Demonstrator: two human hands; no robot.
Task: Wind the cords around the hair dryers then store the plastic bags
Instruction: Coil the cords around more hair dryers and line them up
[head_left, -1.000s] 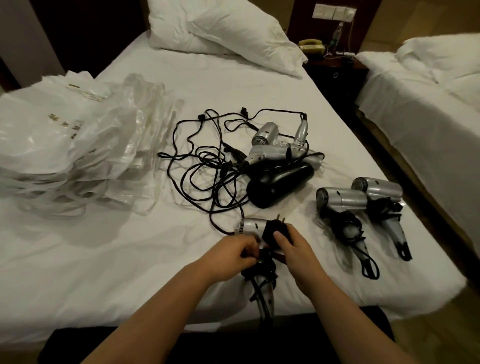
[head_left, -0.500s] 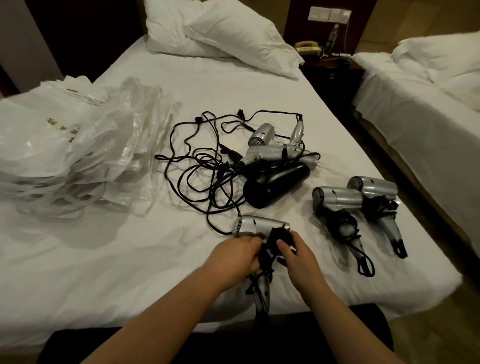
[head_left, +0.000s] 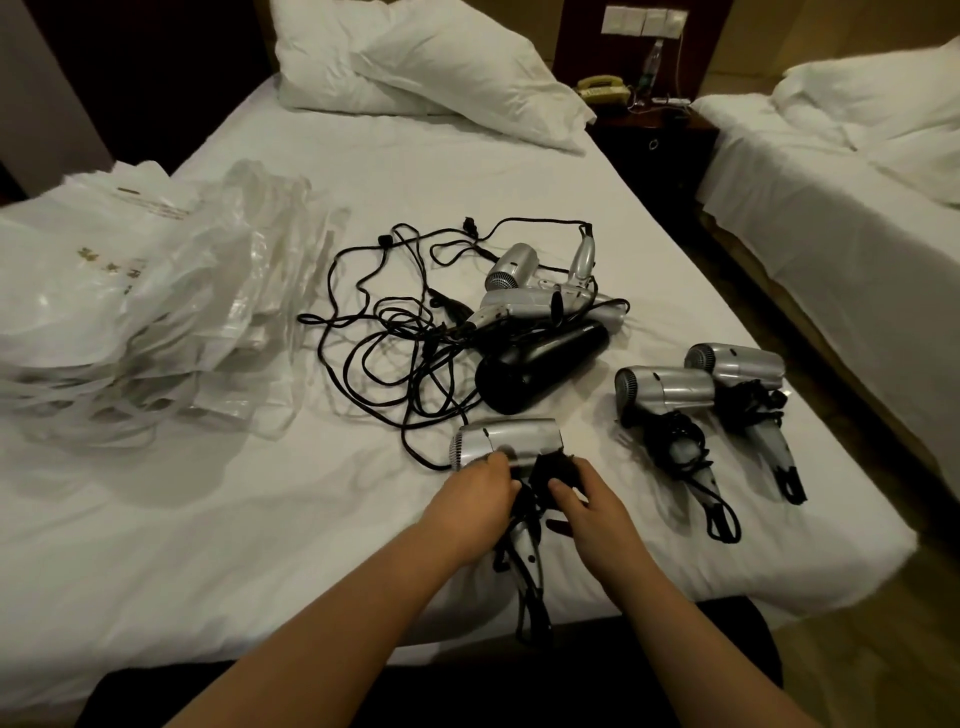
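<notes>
A silver hair dryer (head_left: 511, 441) lies on the white bed (head_left: 208, 519) near its front edge, handle toward me, black cord wrapped round the handle. My left hand (head_left: 470, 506) grips the dryer where barrel meets handle. My right hand (head_left: 589, 506) pinches the bundled black cord and plug (head_left: 556, 467) beside it. Two silver dryers with wound cords (head_left: 670, 400) (head_left: 743, 366) lie to the right. A pile of silver dryers (head_left: 535, 301) and a black dryer (head_left: 545, 364) sits mid-bed amid tangled cords (head_left: 384, 332). Clear plastic bags (head_left: 130, 317) are heaped at left.
Pillows (head_left: 415, 67) lie at the head of the bed. A dark nightstand (head_left: 654, 140) with a telephone stands between this bed and a second bed (head_left: 841, 197) at right. The bed's front edge is just below my forearms.
The plug, sticking up at first, has been pressed down into the bundle on the handle. My hands stay on the same dryer, which has been lowered onto the bed.
</notes>
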